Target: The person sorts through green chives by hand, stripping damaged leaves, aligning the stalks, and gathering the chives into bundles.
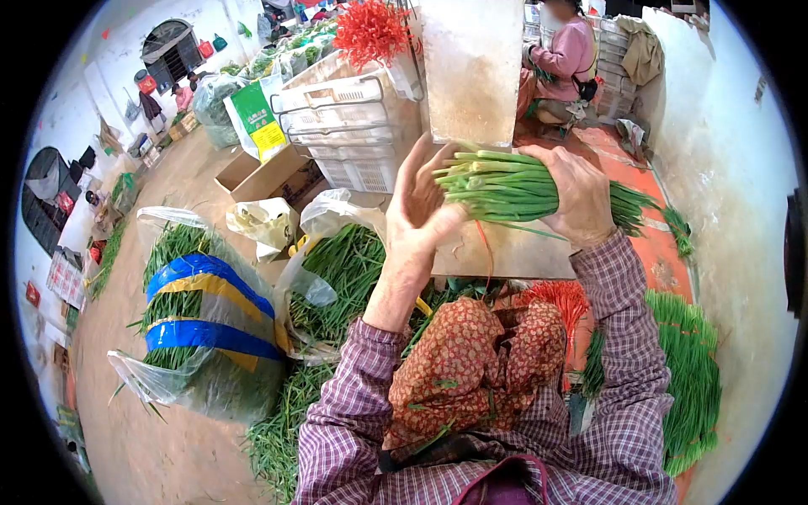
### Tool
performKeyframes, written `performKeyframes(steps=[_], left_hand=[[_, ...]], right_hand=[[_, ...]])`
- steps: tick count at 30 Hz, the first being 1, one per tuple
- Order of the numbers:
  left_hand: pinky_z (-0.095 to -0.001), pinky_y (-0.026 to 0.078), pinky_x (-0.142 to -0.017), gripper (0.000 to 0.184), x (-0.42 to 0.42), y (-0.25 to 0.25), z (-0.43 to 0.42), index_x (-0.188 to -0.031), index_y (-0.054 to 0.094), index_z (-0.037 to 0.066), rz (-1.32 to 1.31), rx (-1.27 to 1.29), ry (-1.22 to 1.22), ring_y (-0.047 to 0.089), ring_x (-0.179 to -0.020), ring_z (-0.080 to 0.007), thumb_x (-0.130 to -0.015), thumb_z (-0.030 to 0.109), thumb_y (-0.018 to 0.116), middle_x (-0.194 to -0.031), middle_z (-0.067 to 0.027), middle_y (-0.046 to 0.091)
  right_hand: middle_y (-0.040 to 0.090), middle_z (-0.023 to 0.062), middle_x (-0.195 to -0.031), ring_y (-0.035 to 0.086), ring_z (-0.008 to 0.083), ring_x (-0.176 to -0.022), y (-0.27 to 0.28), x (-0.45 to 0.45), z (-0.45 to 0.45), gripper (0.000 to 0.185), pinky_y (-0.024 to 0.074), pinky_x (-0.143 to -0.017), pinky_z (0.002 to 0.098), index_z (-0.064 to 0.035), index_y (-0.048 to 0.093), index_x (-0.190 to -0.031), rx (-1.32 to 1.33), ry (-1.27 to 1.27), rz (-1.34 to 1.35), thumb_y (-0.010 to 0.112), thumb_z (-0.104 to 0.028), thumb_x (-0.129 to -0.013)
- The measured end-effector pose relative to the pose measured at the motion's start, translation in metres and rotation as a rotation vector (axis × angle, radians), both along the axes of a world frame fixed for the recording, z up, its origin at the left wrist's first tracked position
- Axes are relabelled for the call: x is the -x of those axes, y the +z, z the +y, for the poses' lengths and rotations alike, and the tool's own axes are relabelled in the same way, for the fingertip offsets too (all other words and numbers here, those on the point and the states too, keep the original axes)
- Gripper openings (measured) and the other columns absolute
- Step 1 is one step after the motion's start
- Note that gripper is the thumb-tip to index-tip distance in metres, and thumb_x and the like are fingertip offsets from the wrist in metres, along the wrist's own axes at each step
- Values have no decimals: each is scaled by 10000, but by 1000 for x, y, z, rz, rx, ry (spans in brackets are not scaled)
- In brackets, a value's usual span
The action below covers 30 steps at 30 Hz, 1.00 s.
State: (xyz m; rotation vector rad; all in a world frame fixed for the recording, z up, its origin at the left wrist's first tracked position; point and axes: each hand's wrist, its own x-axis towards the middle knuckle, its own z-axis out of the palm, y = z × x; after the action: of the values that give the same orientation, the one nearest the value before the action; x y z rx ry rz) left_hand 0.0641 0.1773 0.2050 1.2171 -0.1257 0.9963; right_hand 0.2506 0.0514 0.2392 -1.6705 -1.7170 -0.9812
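A bunch of green chives (505, 185) lies sideways in front of me, over a board-topped stand (513, 252). My right hand (581, 189) wraps around its middle, and the leafy ends stick out to the right past my wrist. At the cut ends on the left, my left hand (421, 198) is open with fingers stretched upward and the palm facing the stalks. Its thumb is close to the ends; whether it touches them I cannot tell. An orange-red tie (486, 244) hangs below the bunch.
Plastic-wrapped greens (215, 311) and loose chives (345, 269) stand at left. Tied chives (686, 370) lie along the right wall. Red ties (370, 34) hang near white crates (345, 126) behind. A person (564, 55) sits at the back right.
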Motion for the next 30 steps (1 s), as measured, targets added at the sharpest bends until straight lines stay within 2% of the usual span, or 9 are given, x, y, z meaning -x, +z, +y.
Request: performKeyframes(steps=[4, 8, 9, 11, 17, 21, 23, 27, 30], left_hand=[[-362, 372, -1034, 590, -1, -80, 36, -1350, 396, -9, 284, 276, 173, 508, -1192, -235, -854, 181, 651, -1292, -167, 525], [-302, 493, -741, 252, 39, -161, 31, -1090, 570, -19, 560, 371, 117, 600, -777, -148, -897, 140, 599, -887, -75, 646], [-320, 508, -798, 210, 54, -195, 34, -1064, 589, -2, 571, 339, 60, 623, -817, -163, -904, 134, 577, -881, -73, 648], [-312, 503, -775, 190, 83, -219, 26, -1051, 591, -5, 667, 448, 92, 618, -791, -154, -917, 128, 566, -855, -68, 646], [-277, 502, -782, 200, 163, -275, 35, -1056, 596, -8, 830, 556, 380, 613, -811, -120, -910, 128, 579, -888, -47, 651], [-308, 486, -832, 249, 190, -294, 46, -1053, 597, -11, 850, 561, 465, 620, -860, -146, -916, 196, 587, -930, -75, 662], [-316, 472, -862, 289, 190, -304, 60, -1069, 592, -9, 891, 454, 478, 611, -905, -152, -912, 234, 597, -971, -84, 656], [-295, 443, -891, 347, 158, -300, 105, -1123, 581, -25, 884, 335, 479, 571, -975, -143, -909, 247, 596, -1041, -73, 631], [-284, 445, -880, 365, 131, -286, 151, -1149, 576, -40, 851, 343, 451, 580, -962, -146, -894, 221, 589, -1053, -93, 640]], right_hand=[[610, 81, -924, 619, 275, -865, -64, -52, 24, 657, 496, -748, 400, -139, 537, -1182, 272, -136, 106, 809, -258, -597], [629, 105, -984, 619, 297, -886, -118, -80, 64, 666, 504, -763, 412, -138, 534, -1187, 365, -80, 192, 798, -177, -576], [617, 106, -1027, 605, 297, -945, -131, -89, 78, 701, 482, -827, 422, -143, 519, -1200, 435, -82, 270, 807, -225, -566], [559, 115, -1165, 538, 296, -1097, -139, -89, 100, 858, 413, -949, 440, -162, 448, -1299, 642, -148, 333, 820, -314, -540], [423, 98, -1333, 384, 297, -1267, -196, -117, 134, 1137, 279, -1062, 473, -195, 280, -1439, 858, -263, 376, 837, -427, -475], [444, 131, -1321, 402, 298, -1257, -152, -57, 121, 986, 298, -1069, 442, -136, 318, -1418, 703, -195, 340, 796, -356, -584], [453, 172, -1329, 452, 328, -1225, -139, -17, 122, 881, 372, -1019, 439, -63, 330, -1399, 590, 136, 410, 766, -272, -662], [395, 221, -1402, 500, 333, -1204, -139, 95, 151, 861, 436, -975, 406, -9, 272, -1417, 1263, 656, 1301, 731, -358, -778], [344, 249, -1424, 430, 344, -1264, -211, 128, 208, 1047, 412, -1000, 462, -5, 107, -1457, 1252, 611, 1816, 751, -441, -756]])
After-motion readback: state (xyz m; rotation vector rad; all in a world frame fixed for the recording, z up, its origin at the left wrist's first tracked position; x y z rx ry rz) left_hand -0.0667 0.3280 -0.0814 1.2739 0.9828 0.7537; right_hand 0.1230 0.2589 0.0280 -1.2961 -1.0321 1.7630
